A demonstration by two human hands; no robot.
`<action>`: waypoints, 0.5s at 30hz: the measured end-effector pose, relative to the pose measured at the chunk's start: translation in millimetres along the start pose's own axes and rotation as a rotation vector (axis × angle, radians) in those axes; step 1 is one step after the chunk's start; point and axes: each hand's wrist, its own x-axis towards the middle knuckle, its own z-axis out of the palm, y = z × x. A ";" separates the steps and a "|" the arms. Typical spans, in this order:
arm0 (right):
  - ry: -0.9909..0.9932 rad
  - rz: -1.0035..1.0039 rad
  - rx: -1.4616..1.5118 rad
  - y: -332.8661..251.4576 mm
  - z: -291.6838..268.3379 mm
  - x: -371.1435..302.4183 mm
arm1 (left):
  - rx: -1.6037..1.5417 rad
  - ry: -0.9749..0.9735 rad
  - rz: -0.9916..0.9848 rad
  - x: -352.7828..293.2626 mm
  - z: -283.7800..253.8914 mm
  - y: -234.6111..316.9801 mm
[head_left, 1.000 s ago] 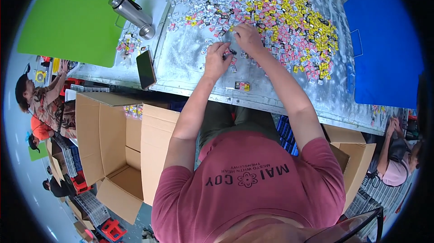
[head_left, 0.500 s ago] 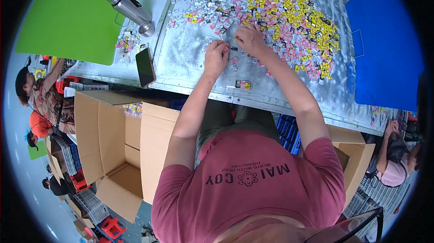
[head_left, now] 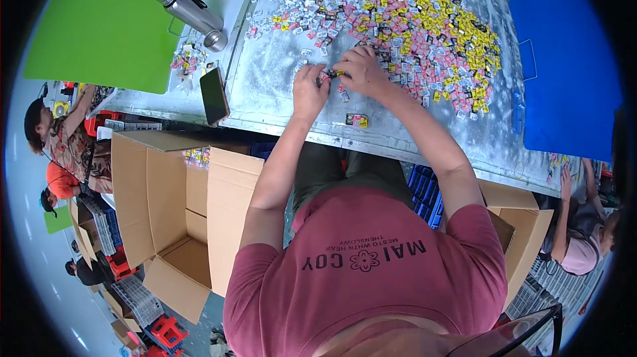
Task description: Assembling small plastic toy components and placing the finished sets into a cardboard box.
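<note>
Pinch grips, head view: left hand [head_left: 310,93] on a small pink piece [head_left: 324,79], right hand [head_left: 363,74] on a yellow piece [head_left: 342,73], both near the loose pile [head_left: 418,25]. Step looks like joining pieces; next move probably calls for lining-up. Versus half a second ago: right hand lower, nearer left.

Grn panel [head_left: 99,25] & steel thermos [head_left: 192,12] upper L of frame, dark-screened phone [head_left: 213,96] below thermos. Blue panel [head_left: 570,71] upper R. Open cardboard box [head_left: 162,198] lower L, red stool [head_left: 168,332] near btm edge, L side.
</note>
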 end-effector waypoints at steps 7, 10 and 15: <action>-0.010 -0.005 -0.016 4.5 2.9 2.6 | 0.024 0.027 0.039 -7.6 -2.4 0.5; -0.004 -0.005 0.086 6.6 5.6 0.9 | 0.012 0.026 -0.003 -6.2 0.5 2.8; -0.178 0.124 0.063 -12.6 -12.2 -2.7 | 0.073 0.043 0.043 -4.0 6.0 -5.2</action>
